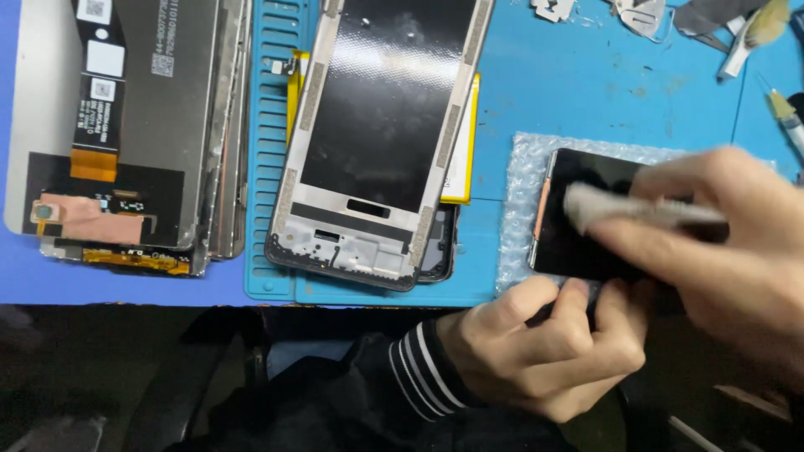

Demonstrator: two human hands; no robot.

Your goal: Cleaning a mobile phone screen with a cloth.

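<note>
Steadying the dark phone screen with my left hand, my right hand is pinching a grey cloth, and I am risking sliding the screen off its bubble wrap if I press unevenly.

The mat is bright blue. The phone screen is shiny black. The wipe is grey. The sleeve is black with white stripes.

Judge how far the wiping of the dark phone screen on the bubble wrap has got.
Done: the screen lies flat on bubble wrap. In hand: the left hand steadies its near edge while the right hand presses a grey cloth on the glass. Left: blur hides how clean it is. The phone frame and panel stack lie untouched.
</note>
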